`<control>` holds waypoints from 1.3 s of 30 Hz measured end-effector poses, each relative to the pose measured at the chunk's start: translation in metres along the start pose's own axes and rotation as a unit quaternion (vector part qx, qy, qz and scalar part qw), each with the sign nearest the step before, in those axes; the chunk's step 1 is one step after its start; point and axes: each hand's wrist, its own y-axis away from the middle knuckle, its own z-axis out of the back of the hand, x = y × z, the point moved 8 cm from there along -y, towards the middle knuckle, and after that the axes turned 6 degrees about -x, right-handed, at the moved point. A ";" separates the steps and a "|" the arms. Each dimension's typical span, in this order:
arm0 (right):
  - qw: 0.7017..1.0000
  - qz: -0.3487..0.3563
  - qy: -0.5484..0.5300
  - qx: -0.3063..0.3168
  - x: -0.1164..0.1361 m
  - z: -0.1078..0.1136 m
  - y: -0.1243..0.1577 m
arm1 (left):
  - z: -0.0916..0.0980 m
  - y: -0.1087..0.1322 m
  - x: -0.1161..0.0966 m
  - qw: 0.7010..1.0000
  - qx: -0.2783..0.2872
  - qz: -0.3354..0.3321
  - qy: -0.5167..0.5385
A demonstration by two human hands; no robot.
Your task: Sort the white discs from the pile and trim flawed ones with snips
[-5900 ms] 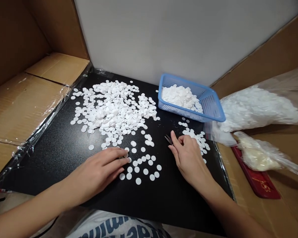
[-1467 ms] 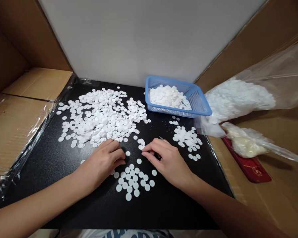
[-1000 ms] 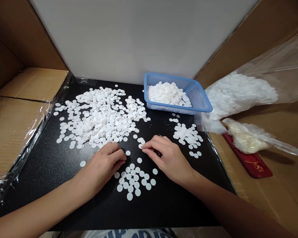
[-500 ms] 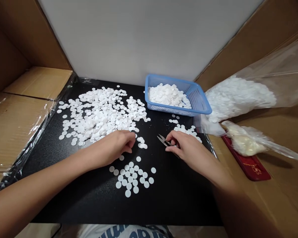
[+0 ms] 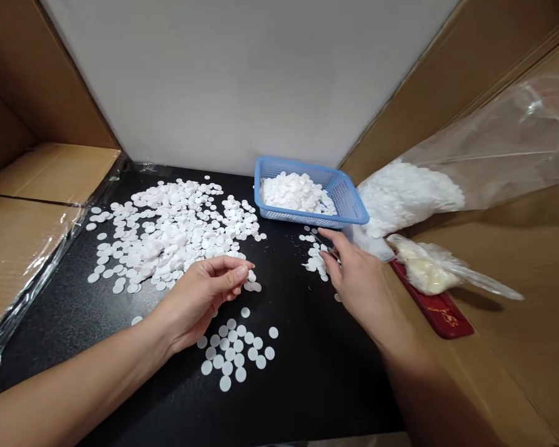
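My left hand (image 5: 209, 292) is closed in a pinch above the black tabletop, thumb against forefinger. A white disc (image 5: 252, 277) shows right by its fingertips; whether they hold it or it lies behind them, I cannot tell. Behind that hand spreads a large heap of white discs (image 5: 168, 230). Nearer me lies a loose group of white discs (image 5: 230, 354). My right hand (image 5: 356, 276) is closed around small metal thread snips (image 5: 319, 239), mostly hidden by its fingers. It hovers at a smaller pile of discs (image 5: 315, 259).
A blue basket (image 5: 302, 218) holding discs stands against the white wall. To its right, a clear bag (image 5: 410, 192) of discs leans on cardboard. A small bag with pale contents (image 5: 422, 273) rests on a red case (image 5: 440, 316). Plastic-wrapped cardboard (image 5: 32, 230) borders the left.
My left hand has turned and risen, its thumb now showing. My right hand has moved forward with the snips to the small pile. The whole view has shifted slightly.
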 end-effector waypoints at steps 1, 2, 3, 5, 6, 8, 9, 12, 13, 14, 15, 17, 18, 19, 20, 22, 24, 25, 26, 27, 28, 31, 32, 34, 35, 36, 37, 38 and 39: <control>1.000 -0.011 -0.008 0.004 -0.001 0.001 0.000 | -0.001 0.001 0.002 1.000 0.004 0.009 0.018; 0.999 -0.020 -0.025 0.004 -0.002 0.001 -0.001 | -0.003 0.002 0.003 0.999 0.012 0.017 0.034; 0.998 -0.030 -0.056 0.004 -0.002 0.002 -0.001 | -0.005 0.003 0.004 0.998 0.020 0.024 0.046; 0.983 -0.061 -0.173 0.031 0.001 -0.005 0.000 | -0.008 0.006 0.004 0.998 0.023 0.037 0.053; 0.963 -0.080 -0.251 0.063 0.005 -0.013 0.002 | -0.008 0.008 0.005 0.998 0.020 0.044 0.051; 0.902 -0.119 -0.391 0.137 0.015 -0.034 0.007 | -0.009 0.010 0.007 0.997 0.007 0.058 0.049; 0.877 -0.133 -0.433 0.161 0.018 -0.044 0.010 | -0.009 0.011 0.007 0.997 0.002 0.063 0.051; 0.877 -0.150 -0.431 0.151 0.010 -0.063 0.011 | -0.007 0.012 0.008 0.995 -0.008 0.068 0.066; 0.892 -0.149 -0.406 0.131 0.004 -0.065 0.010 | -0.007 0.012 0.008 0.995 -0.010 0.068 0.069; 0.908 -0.144 -0.378 0.107 -0.002 -0.064 0.008 | -0.007 0.012 0.007 0.995 -0.014 0.069 0.071; 0.923 -0.134 -0.352 0.082 -0.006 -0.062 0.006 | -0.006 0.012 0.008 0.994 -0.019 0.072 0.074; 0.946 -0.102 -0.306 0.041 -0.007 -0.053 0.003 | -0.005 0.013 0.009 0.993 -0.028 0.083 0.080; 0.954 -0.083 -0.287 0.026 -0.005 -0.046 0.002 | -0.005 0.013 0.009 0.992 -0.030 0.089 0.082; 0.961 -0.063 -0.268 0.014 0.000 -0.040 0.002 | -0.006 0.013 0.010 0.992 -0.030 0.092 0.083; 0.968 -0.045 -0.249 0.004 0.005 -0.034 0.002 | -0.007 0.013 0.010 0.992 -0.027 0.094 0.084; 0.978 -0.013 -0.206 -0.011 0.016 -0.022 0.004 | -0.008 0.012 0.011 0.992 -0.020 0.094 0.088; 0.984 0.014 -0.177 -0.010 0.027 -0.013 0.006 | -0.010 0.012 0.012 0.991 -0.014 0.092 0.092; 0.985 0.027 -0.173 -0.007 0.032 -0.010 0.007 | -0.010 0.012 0.012 0.991 -0.013 0.093 0.093; 0.984 0.038 -0.174 -0.006 0.038 -0.007 0.009 | -0.010 0.013 0.012 0.991 -0.011 0.093 0.093; 0.982 0.050 -0.180 -0.007 0.044 -0.003 0.011 | -0.011 0.013 0.013 0.991 -0.008 0.094 0.092; 0.980 0.063 -0.190 -0.010 0.050 0.000 0.013 | -0.011 0.013 0.013 0.992 -0.005 0.093 0.090; 0.967 0.105 -0.230 -0.013 0.070 0.009 0.021 | -0.013 0.015 0.013 0.992 0.008 0.092 0.081; 0.963 0.117 -0.243 -0.011 0.075 0.011 0.023 | -0.014 0.015 0.013 0.993 0.012 0.089 0.077; 0.959 0.127 -0.255 -0.012 0.083 0.013 0.027 | -0.015 0.016 0.013 0.994 0.020 0.081 0.071; 0.959 0.128 -0.254 -0.014 0.085 0.013 0.029 | -0.015 0.016 0.013 0.994 0.023 0.078 0.069; 0.959 0.128 -0.251 -0.018 0.086 0.014 0.030 | -0.016 0.016 0.013 0.995 0.025 0.075 0.067; 0.960 0.129 -0.247 -0.021 0.087 0.014 0.030 | -0.016 0.016 0.014 0.995 0.025 0.075 0.067; 0.961 0.130 -0.243 -0.024 0.087 0.014 0.031 | -0.017 0.016 0.014 0.995 0.025 0.076 0.066; 0.962 0.133 -0.239 -0.027 0.088 0.014 0.031 | -0.017 0.015 0.014 0.995 0.025 0.077 0.065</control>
